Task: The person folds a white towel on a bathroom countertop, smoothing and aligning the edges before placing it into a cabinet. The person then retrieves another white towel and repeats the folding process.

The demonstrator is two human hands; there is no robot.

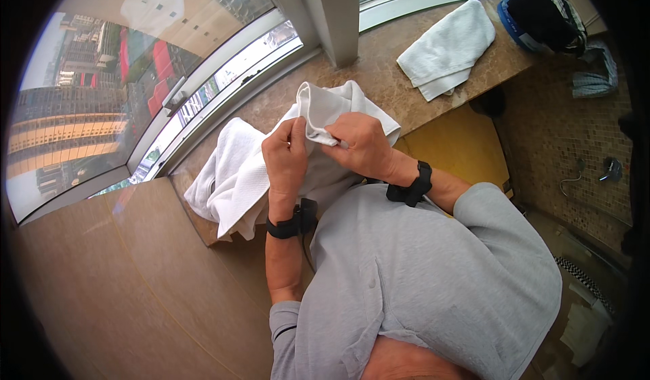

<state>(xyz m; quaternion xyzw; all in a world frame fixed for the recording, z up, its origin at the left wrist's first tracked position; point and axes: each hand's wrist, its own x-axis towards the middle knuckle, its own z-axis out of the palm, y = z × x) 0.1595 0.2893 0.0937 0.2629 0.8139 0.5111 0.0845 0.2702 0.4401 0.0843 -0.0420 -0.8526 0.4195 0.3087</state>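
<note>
A large white towel (230,167) lies rumpled over the brown stone window ledge, part of it draping past the front edge. My left hand (285,157) pinches a raised fold of it between thumb and fingers. Close by on the right, my right hand (362,143) grips the same towel near a hemmed edge, its fingers curled in. Between the two hands the cloth stands up in a loose loop. What the fingertips press on is partly hidden by the folds. Each wrist wears a black strap with a small dark box.
A folded white towel (450,47) rests on the stone ledge (379,55) at the right. Beyond it stands a blue-and-black bag (542,14). A window with a handle (175,96) lines the left, and a pillar (332,18) rises behind the ledge. Below right is a yellow panel (460,153).
</note>
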